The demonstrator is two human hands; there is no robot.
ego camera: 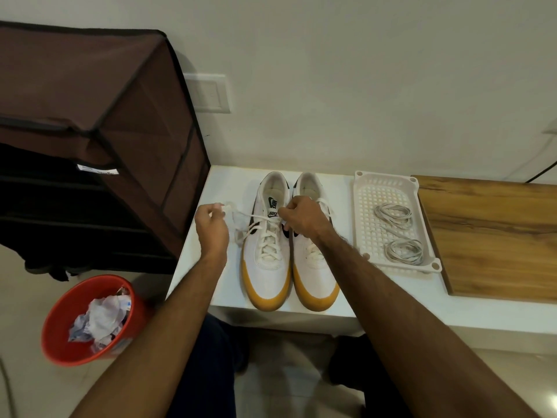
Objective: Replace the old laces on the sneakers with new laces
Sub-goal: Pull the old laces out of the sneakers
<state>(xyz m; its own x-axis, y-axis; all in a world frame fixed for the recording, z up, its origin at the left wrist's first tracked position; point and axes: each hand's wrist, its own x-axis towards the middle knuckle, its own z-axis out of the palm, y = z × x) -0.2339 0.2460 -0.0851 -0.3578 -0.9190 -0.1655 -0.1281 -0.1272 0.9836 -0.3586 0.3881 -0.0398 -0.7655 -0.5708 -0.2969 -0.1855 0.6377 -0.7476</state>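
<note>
— What is seen nearest the lens?
— Two bare forearms are stretched over a white desk (316, 176), and a red bin (60, 333) of crumpled paper is seen on the floor to the left.

— And the sneakers?
— A pair is set side by side at the desk's front edge. The old lace (265, 218) of the left sneaker (266, 267) is pinched at its end by the left hand (211, 227) and near the tongue by the right hand (304, 220); the right sneaker (315, 276) is partly covered.

— The new laces?
— Two coils (402, 233) are kept in a white tray (361, 206) toward the back, beside a wooden board (494, 236).
</note>
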